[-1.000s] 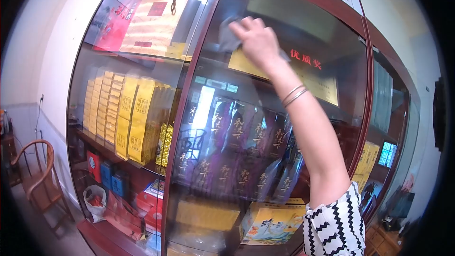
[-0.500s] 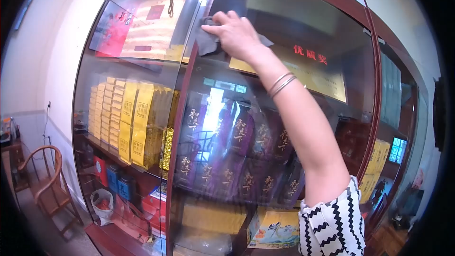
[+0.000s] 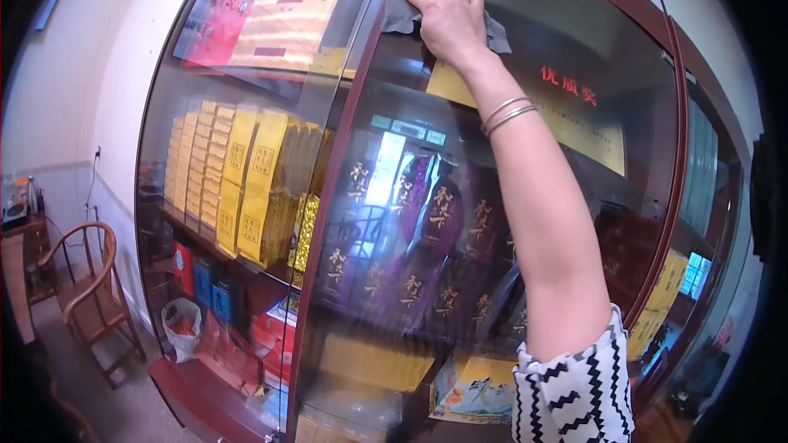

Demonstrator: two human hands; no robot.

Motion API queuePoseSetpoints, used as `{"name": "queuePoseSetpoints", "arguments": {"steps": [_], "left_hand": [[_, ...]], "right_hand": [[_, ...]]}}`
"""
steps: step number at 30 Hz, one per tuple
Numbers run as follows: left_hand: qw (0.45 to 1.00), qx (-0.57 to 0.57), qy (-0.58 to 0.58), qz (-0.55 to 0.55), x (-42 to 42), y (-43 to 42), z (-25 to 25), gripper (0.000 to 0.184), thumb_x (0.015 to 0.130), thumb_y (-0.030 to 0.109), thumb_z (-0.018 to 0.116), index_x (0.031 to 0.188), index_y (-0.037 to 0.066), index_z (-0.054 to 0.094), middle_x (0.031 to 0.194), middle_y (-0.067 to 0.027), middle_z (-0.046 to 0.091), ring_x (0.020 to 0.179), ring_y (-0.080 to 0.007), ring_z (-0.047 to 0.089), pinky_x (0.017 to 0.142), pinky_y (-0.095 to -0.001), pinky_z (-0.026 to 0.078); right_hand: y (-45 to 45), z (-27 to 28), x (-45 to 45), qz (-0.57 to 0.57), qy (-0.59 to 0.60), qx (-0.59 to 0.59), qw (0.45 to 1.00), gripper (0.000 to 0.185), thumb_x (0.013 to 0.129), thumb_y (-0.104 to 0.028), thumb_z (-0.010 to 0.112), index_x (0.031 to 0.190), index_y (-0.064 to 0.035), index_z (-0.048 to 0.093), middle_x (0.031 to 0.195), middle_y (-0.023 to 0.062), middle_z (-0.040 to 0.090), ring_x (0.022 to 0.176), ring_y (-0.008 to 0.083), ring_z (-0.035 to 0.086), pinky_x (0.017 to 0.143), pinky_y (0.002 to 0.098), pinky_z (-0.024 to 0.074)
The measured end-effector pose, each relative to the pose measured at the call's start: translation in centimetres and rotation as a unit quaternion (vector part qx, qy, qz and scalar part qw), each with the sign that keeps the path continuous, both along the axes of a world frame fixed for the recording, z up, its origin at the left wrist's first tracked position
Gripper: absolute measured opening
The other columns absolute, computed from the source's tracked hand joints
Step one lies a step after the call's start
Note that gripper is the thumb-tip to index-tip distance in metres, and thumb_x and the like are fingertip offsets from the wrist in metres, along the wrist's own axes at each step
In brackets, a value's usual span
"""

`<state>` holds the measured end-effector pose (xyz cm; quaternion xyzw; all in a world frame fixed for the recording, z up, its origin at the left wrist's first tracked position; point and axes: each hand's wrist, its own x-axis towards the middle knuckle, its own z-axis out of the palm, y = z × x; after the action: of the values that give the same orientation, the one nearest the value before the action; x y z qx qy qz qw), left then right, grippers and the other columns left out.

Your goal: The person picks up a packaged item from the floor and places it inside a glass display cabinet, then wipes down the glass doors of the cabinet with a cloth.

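Near the top left of a glass cabinet door (image 3: 566, 16), my right hand (image 3: 453, 20) presses a dark grey cloth (image 3: 402, 14) against the pane. Its fingers are bent over the cloth, which sticks out on both sides of the hand. My arm reaches up from the lower right, with bangles at the wrist and a black-and-white patterned sleeve (image 3: 574, 394). Just below the hand, behind the glass, stands a gold plaque (image 3: 587, 135) with red characters. My left hand is out of view.
Dark purple packages (image 3: 443, 213) fill the shelf behind the door. Yellow packets (image 3: 254, 189) and small boxes stand in the left section, above a white bag (image 3: 180, 328). A wooden armchair (image 3: 94, 287) stands by the wall at left.
My right hand has slid the cloth upward and slightly right over the glass, close to the door's top. The cloth is spread wider, and the whole view has shifted a little.
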<state>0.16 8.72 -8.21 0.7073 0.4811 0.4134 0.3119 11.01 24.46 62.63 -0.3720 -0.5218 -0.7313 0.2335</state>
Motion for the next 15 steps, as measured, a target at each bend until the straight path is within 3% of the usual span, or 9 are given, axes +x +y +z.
{"name": "queuePoseSetpoints", "arguments": {"steps": [5, 12, 15], "left_hand": [[1.0, 0.004, 0.008, -0.01, 0.0, -1.1, 3.5, 0.059, 0.081, 0.006, 0.051, 0.138, 0.009, 0.038, 0.102, -0.0193, 0.057, 0.085, -0.0363, 0.054, 0.076, -0.0426, 0.045], [0.999, 0.0, 0.001, -0.041, 1.1, -2.5, 3.2, 0.058, 0.081, 0.006, 0.05, 0.138, 0.009, 0.038, 0.094, -0.0173, 0.057, 0.074, -0.0337, 0.055, 0.067, -0.0431, 0.046], [0.998, -0.015, 0.017, -0.052, 1.1, -3.1, 2.4, 0.06, 0.079, 0.008, 0.055, 0.137, 0.009, 0.04, 0.093, -0.0133, 0.058, 0.077, -0.0293, 0.058, 0.07, -0.041, 0.048]], "right_hand": [[0.1, -2.7, 1.8, 0.074, -0.081, -0.039, 0.993, 0.048, 0.075, 0.0, 0.05, 0.117, -0.0186, 0.063, 0.127, 0.0053, 0.054, 0.116, 0.0255, 0.047, 0.095, 0.039, 0.0382], [-0.3, -10.3, 0.6, 0.151, -0.066, -0.15, 0.975, 0.042, 0.072, -0.004, 0.054, 0.112, -0.013, 0.064, 0.122, 0.0054, 0.057, 0.116, 0.0239, 0.047, 0.096, 0.0397, 0.0362], [-0.4, -13.3, 0.3, 0.147, -0.073, -0.189, 0.968, 0.037, 0.072, -0.007, 0.055, 0.108, -0.0111, 0.065, 0.122, 0.0056, 0.057, 0.117, 0.023, 0.046, 0.097, 0.04, 0.035]]}}
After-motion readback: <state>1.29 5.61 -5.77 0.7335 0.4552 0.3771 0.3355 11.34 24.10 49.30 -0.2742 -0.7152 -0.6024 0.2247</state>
